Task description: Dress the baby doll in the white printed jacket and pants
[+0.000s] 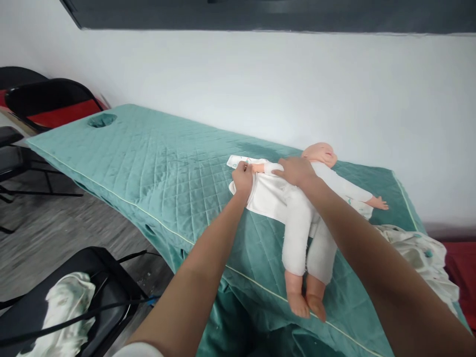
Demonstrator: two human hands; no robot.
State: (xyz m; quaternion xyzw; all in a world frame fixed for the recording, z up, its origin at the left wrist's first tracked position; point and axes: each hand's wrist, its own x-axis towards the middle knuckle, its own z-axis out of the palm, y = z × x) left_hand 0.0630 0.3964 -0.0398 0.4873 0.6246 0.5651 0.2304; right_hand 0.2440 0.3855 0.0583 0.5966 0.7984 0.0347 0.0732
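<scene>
A baby doll [297, 233] with a white cloth body and bare plastic head, hands and feet lies face up on a green quilted table cover [167, 163]. Spread beneath it is a white baby garment [266, 198] with a small print on its sleeve. My left hand [242, 177] is closed round the end of the doll's outstretched arm, beside the garment's sleeve; the doll's hand there is hidden. Higher up that same arm, near the shoulder, my right hand [297, 169] grips with thumb and fingers. The doll's other arm stretches out to the right.
Crumpled printed white cloth [420, 253] lies at the table's right end. Another white cloth bundle [69, 302] rests on a black chair [104, 267] at the lower left, crossed by a dark cable. Folding chairs [55, 99] stand at the far left. A white wall [223, 79] runs behind the table.
</scene>
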